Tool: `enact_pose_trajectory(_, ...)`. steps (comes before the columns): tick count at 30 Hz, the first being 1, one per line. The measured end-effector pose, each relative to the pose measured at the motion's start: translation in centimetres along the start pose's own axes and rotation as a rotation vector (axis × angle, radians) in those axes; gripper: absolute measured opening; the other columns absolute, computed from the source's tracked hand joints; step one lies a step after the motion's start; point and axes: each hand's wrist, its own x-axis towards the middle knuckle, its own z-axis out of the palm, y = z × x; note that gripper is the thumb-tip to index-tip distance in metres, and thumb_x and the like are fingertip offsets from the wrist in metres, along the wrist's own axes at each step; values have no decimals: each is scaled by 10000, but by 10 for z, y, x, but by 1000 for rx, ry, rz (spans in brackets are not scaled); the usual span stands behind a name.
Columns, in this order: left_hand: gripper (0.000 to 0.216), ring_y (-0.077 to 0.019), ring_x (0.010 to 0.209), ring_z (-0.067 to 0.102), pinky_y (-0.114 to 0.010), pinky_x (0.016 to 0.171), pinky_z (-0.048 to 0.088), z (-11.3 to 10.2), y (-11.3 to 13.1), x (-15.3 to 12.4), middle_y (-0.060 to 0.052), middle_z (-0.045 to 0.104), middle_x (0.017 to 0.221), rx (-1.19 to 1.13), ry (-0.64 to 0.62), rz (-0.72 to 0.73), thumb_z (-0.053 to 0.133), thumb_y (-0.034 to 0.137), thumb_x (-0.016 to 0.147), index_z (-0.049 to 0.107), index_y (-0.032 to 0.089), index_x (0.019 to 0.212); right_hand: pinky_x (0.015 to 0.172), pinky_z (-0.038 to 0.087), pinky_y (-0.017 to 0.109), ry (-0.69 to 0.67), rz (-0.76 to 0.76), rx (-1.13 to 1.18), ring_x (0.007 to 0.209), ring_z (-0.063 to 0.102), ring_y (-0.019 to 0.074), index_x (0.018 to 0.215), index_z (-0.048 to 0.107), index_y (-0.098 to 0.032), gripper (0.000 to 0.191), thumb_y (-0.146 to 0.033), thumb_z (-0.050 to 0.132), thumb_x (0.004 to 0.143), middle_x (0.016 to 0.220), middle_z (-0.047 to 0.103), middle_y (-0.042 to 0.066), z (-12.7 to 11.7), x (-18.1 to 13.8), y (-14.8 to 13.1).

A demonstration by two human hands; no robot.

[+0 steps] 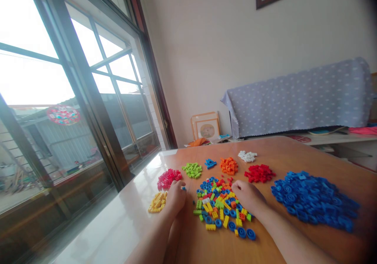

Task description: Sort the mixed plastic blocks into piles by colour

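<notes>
A mixed heap of small coloured bricks [219, 207] lies on the wooden table [294, 150] in front of me. My left hand [176, 195] rests curled at the heap's left edge, pinching a small blue piece beside the pink pile [168, 177] and the yellow pile [158, 202]. My right hand [247, 195] lies on the heap's right side, fingers bent down onto the bricks; whether it holds one is hidden.
Sorted piles lie beyond: green [192, 169], small blue [210, 163], orange [229, 165], white [247, 156], red [259, 173], and a large blue pile [313, 201] at right. A big window [59, 99] is on the left; a cloth-covered object [297, 99] stands behind the table.
</notes>
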Motion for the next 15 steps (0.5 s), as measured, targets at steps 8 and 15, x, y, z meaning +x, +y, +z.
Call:
enact_pose_trajectory(8,295,-190,927,593,-272,859,433,-2,7,-2,-91,626,991,77,-66,139,514,86,804,745,162,971,589,282,258,-7,5,-7,675,573,168,722,677,-248,316,-403,459,891,718,688,24,-2,0,-2)
enact_pose_trajectory(15,336,-198,979,596,-281,870,442,-1,7,-7,-97,628,1080,103,-41,165,516,112,820,710,182,1084,588,291,256,6,-4,-5,661,572,166,711,663,-241,315,-399,455,886,679,671,18,-2,1,-2)
